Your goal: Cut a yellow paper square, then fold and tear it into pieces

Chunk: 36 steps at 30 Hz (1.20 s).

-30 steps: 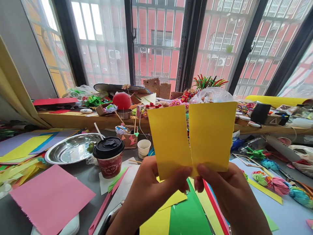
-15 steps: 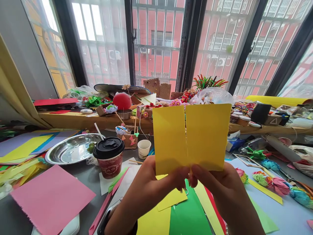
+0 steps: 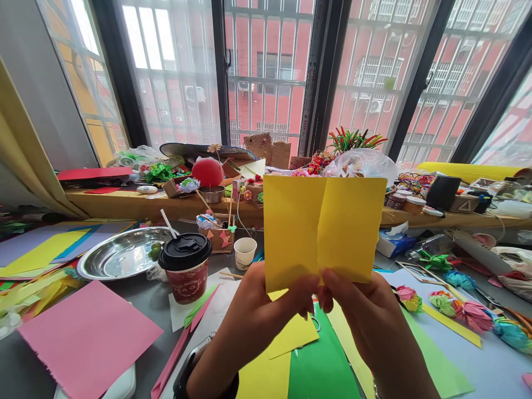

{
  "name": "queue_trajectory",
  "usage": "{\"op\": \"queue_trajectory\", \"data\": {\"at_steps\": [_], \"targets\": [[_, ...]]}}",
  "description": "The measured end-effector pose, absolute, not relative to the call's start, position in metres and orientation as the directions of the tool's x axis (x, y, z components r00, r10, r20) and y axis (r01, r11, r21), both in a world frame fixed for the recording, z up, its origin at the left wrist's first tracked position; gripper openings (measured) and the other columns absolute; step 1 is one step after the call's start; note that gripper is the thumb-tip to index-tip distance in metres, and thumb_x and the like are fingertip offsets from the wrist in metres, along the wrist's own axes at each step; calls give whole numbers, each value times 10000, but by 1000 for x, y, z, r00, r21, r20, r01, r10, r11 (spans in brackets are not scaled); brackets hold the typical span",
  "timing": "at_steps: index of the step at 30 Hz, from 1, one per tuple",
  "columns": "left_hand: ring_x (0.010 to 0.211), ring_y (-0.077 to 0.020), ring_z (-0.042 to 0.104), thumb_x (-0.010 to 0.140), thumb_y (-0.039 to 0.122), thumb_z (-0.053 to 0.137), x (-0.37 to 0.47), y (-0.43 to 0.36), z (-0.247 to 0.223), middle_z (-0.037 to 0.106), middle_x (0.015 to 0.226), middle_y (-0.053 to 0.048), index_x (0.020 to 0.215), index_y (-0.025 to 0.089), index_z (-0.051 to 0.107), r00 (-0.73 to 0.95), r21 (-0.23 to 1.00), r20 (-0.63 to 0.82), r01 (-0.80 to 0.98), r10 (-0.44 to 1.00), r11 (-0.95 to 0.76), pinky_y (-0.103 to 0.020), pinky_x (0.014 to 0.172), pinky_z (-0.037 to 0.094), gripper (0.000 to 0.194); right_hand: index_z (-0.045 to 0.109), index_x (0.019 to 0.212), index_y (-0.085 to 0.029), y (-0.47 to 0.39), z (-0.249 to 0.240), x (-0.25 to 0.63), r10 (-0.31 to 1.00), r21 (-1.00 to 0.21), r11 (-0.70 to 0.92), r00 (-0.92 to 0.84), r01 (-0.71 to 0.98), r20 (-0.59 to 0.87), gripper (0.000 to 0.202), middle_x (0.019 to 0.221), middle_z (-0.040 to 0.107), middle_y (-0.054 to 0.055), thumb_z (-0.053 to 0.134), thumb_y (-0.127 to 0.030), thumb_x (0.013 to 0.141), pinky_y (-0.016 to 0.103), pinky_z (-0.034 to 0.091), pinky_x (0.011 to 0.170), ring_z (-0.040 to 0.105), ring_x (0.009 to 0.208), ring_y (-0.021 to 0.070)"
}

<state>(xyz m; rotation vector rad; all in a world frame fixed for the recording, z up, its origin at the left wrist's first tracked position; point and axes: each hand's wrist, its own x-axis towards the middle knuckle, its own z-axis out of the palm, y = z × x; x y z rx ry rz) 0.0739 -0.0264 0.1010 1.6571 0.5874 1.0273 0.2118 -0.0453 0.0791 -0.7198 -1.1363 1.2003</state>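
A yellow sheet of paper stands upright in front of me, with a tear line running down its middle from the top edge. Along that line the two halves meet or slightly overlap; whether they are still joined at the bottom I cannot tell. My left hand pinches the lower edge of the left half, thumb on the near side. My right hand grips the lower edge of the right half the same way. Both thumb tips nearly meet at the tear. Beneath my hands lie another yellow sheet and a green sheet.
At left are a pink sheet, a steel plate and a lidded cup with a straw. A paper cup stands behind my left hand. Crumpled paper flowers lie at right. Craft supplies crowd the windowsill.
The gap along the tear has closed, and the two halves now meet or overlap. My right hand has moved slightly left, bringing the right half inward and tilting it.
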Motion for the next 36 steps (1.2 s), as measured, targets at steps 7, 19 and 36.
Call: {"op": "queue_trajectory", "data": {"at_steps": [7, 19, 36], "targets": [[499, -100, 508, 728, 238, 565, 63, -26, 105, 545, 501, 23, 567, 155, 565, 255, 923, 386, -116, 887, -368, -197, 514, 418, 181, 588, 522, -188, -40, 79, 222, 938, -892, 337, 189, -302, 290, 209, 509, 551, -30, 622, -273, 710, 212, 404, 543, 493, 523, 104], [494, -93, 530, 727, 323, 498, 50, 16, 83, 536, 529, 28, 652, 151, 551, 631, 858, -125, 455, 765, -236, -178, 486, 416, 196, 631, 631, -156, -22, 72, 222, 957, -897, 289, 121, -334, 263, 160, 554, 594, -8, 622, -288, 720, 207, 423, 523, 522, 531, 104], [760, -148, 595, 726, 366, 563, 59, 9, 90, 671, 814, -22, 882, 176, 650, 344, 935, 350, -77, 871, -346, -201, 648, 453, 260, 606, 608, -141, -24, 75, 215, 951, -991, 110, -281, -76, 127, 206, 489, 564, -18, 628, -329, 690, 213, 419, 473, 520, 455, 93]]}}
